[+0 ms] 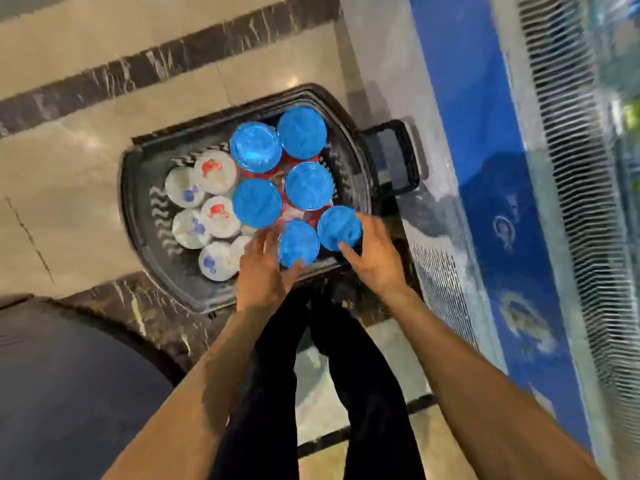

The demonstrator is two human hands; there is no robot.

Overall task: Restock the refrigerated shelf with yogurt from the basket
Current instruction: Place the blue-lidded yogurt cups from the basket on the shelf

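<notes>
Yogurt tubs (256, 202) filling black basket (138, 188), left hand (261, 271) fingers cupping near tub (298, 242), right hand (375, 263) fingers gripping right tub (337, 226).

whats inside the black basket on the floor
The basket holds six blue-lidded tubs on the right and smaller white-lidded cups on the left. The lids cover the tubs' contents and anything beneath them.

Floor (86, 46): glossy beige stone tile, crossed by dark veined bands (145, 69); light glints off it. Right: blue panel (460, 98), white slatted grille (568, 168). Lower left: dark object (69, 393).
</notes>
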